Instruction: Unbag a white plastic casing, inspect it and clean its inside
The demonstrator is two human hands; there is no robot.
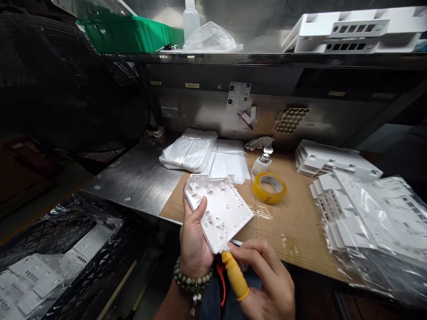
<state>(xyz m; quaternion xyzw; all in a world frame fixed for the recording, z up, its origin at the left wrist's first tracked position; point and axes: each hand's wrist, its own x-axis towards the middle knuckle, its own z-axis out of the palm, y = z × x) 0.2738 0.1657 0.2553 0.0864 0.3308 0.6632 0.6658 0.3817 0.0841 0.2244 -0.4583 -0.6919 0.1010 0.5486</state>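
White moulded plastic fills the head view: a flat white panel (220, 211), ribbed and clipped on its inner face, is held tilted above the near edge of the bench (140, 178). The left hand (193, 242) grips it along its left edge, thumb laid over the face and fingers behind. The right hand (263, 278) is closed about a yellow-handled tool (235, 275), its tip touching the panel's lowest corner; the working end is too small to make out.

To do this well, I judge the left hand should keep the panel braced and steady, the tool working only at the corner edge with light strokes — thin plastic marks easily, and a slip could run toward the left palm just beside it.

Containers next. A black crate (83, 249) at lower left is lined with clear film and holds more white parts. A clear bag (376, 222) at right lies on the cardboard mat (290, 222), stuffed with white housings; a bare stack of white housings (333, 162) sits behind it. Near the back wall are folded plastic bags (190, 151) — whether they hold anything I cannot tell. A small dispenser bottle (262, 162) stands just beside a roll of yellow tape (269, 187). On the shelf above sit a green bin (130, 33), its contents hidden, and a white bottle (191, 20).
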